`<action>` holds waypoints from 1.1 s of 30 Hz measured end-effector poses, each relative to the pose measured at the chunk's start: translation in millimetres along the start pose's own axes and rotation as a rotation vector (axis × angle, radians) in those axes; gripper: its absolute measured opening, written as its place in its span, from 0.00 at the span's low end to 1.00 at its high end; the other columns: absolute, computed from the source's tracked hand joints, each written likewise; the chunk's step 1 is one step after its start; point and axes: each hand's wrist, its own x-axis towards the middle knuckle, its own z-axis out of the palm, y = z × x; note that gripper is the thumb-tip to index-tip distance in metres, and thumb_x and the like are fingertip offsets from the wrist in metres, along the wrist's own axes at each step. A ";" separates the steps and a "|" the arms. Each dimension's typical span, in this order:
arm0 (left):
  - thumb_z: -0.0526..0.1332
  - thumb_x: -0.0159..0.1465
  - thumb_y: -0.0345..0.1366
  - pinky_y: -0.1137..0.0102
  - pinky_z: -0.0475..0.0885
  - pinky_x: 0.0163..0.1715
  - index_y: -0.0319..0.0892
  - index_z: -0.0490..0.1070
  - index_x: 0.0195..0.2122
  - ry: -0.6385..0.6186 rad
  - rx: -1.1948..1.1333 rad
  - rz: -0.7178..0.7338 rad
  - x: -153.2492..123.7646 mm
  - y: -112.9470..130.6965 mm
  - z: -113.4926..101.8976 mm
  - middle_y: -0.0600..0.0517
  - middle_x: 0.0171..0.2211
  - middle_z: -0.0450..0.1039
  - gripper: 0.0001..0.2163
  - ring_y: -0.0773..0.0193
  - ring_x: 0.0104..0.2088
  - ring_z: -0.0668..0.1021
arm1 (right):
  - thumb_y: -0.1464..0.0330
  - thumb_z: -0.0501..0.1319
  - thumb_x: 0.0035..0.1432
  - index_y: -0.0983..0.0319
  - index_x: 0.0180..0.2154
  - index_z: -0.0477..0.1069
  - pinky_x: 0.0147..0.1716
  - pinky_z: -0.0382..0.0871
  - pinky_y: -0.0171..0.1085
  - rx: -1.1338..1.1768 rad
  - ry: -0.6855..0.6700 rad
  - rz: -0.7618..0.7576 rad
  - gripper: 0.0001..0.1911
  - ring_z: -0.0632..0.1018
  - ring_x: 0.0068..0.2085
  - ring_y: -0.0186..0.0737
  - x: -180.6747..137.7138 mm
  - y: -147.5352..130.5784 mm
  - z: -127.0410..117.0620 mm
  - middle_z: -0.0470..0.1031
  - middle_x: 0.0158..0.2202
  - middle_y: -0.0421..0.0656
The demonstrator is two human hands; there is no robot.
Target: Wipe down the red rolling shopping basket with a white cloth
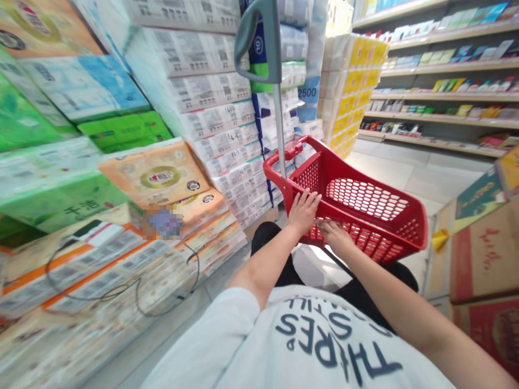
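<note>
A red plastic rolling shopping basket (365,227) with perforated walls stands in front of me, close to my knees. Its grey pull handle (277,54) is extended upward on a metal rod at the left end. My left hand (304,210) lies over the near rim at that end, fingers stretched out and slightly apart. Just right of and below it, my right hand (335,236) rests against the basket's near side wall. Its fingers are extended, with the tips partly blurred, and I see no object in them.
Tall stacks of wrapped tissue packs (214,81) rise at the left and behind the handle. A cable (138,302) and a phone-like object (95,232) lie on lower packs. Cardboard boxes (482,254) stand at the right; stocked shelves (441,70) fill the far right.
</note>
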 end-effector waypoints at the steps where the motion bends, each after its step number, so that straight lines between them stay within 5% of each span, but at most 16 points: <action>1: 0.48 0.68 0.32 0.55 0.48 0.66 0.40 0.55 0.64 -0.004 0.000 0.005 -0.1 -0.3 0.2 0.49 0.65 0.55 0.23 0.55 0.68 0.47 | 0.77 0.48 0.62 0.64 0.55 0.69 0.50 0.69 0.46 -0.007 -0.018 -0.007 0.23 0.67 0.52 0.49 -0.6 0.0 1.7 0.69 0.51 0.52; 6: 0.49 0.67 0.32 0.52 0.49 0.65 0.40 0.54 0.64 -0.019 -0.012 0.015 1.8 -2.3 2.4 0.47 0.65 0.55 0.23 0.53 0.68 0.48 | 0.76 0.47 0.64 0.66 0.57 0.67 0.53 0.65 0.44 -0.011 0.096 -0.004 0.22 0.65 0.53 0.49 1.8 -0.1 2.1 0.66 0.56 0.52; 11: 0.47 0.67 0.31 0.53 0.49 0.65 0.41 0.55 0.64 0.006 -0.042 -0.002 6.0 -2.6 4.3 0.49 0.65 0.56 0.23 0.54 0.68 0.49 | 0.76 0.48 0.64 0.64 0.56 0.68 0.50 0.67 0.44 -0.014 -0.044 0.040 0.21 0.67 0.51 0.48 -2.7 2.8 3.0 0.70 0.51 0.52; 16: 0.47 0.69 0.37 0.55 0.48 0.66 0.42 0.55 0.64 0.027 -0.077 -0.006 8.0 -3.7 4.4 0.51 0.65 0.56 0.22 0.55 0.68 0.49 | 0.74 0.48 0.65 0.63 0.58 0.65 0.53 0.66 0.44 -0.027 0.076 0.044 0.22 0.66 0.53 0.47 -1.1 6.6 -1.2 0.67 0.56 0.51; 22: 0.46 0.70 0.37 0.57 0.49 0.66 0.42 0.56 0.64 0.044 -0.068 -0.009 9.2 -5.2 3.9 0.52 0.64 0.58 0.22 0.56 0.67 0.51 | 0.75 0.50 0.63 0.63 0.55 0.69 0.52 0.64 0.44 -0.046 -0.063 0.052 0.20 0.68 0.52 0.47 -3.7 5.0 7.5 0.71 0.51 0.51; 27: 0.46 0.70 0.37 0.56 0.49 0.66 0.41 0.58 0.63 0.072 -0.067 -0.008 10.6 -6.3 6.2 0.51 0.63 0.60 0.21 0.55 0.66 0.53 | 0.73 0.49 0.65 0.63 0.57 0.66 0.49 0.64 0.45 -0.104 0.093 0.062 0.21 0.68 0.49 0.47 4.3 3.0 2.6 0.68 0.55 0.52; 33: 0.47 0.69 0.36 0.55 0.52 0.65 0.42 0.58 0.63 0.089 -0.054 -0.001 9.0 -8.1 8.2 0.50 0.63 0.60 0.21 0.54 0.67 0.53 | 0.74 0.51 0.64 0.64 0.50 0.72 0.49 0.65 0.44 -0.101 0.060 0.029 0.16 0.70 0.47 0.45 3.8 1.9 7.1 0.73 0.46 0.50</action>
